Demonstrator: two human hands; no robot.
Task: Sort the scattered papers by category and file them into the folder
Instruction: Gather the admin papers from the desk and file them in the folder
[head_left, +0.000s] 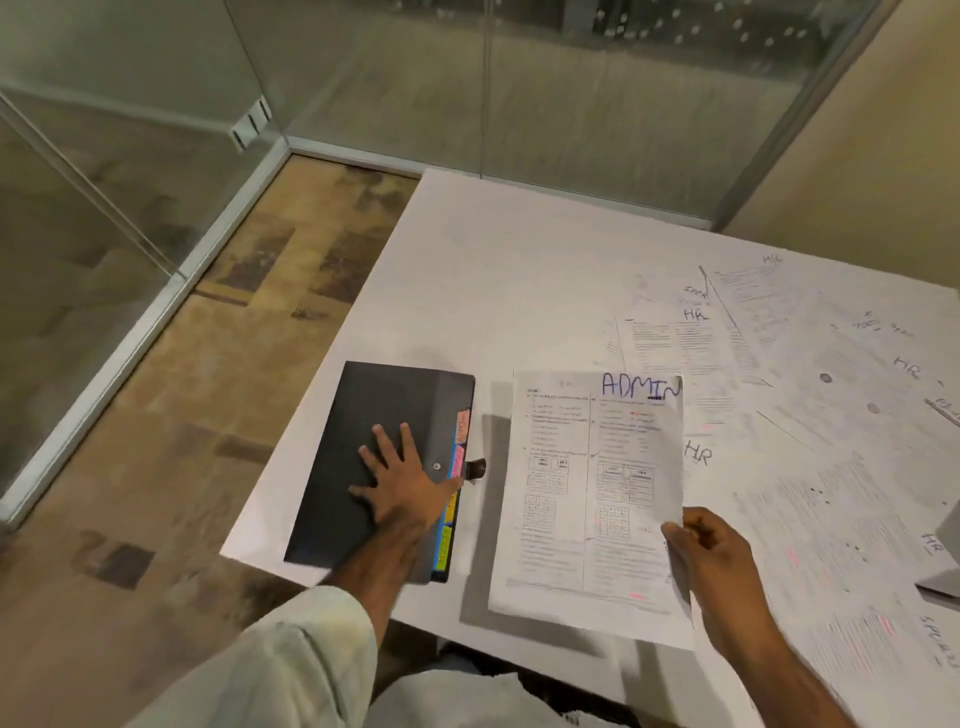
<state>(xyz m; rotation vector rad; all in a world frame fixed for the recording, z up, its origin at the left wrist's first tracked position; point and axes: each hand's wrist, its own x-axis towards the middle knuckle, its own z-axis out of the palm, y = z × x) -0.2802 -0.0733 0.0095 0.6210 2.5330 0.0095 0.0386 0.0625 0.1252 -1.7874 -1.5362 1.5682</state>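
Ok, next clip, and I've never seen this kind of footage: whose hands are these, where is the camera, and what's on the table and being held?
There is no machine here. A person works with bare hands, and the single picture comes from a camera worn on their head, looking forward and down. The left hand lies flat, fingers spread, on a black folder that has coloured tabs along its right edge. The right hand pinches the lower right edge of a printed sheet with ADMIN handwritten at the top. Judging by its shadow, the sheet is lifted off the white table. To the right, more papers lie scattered and overlapping, and several are marked HR. Glass walls stand behind the table.
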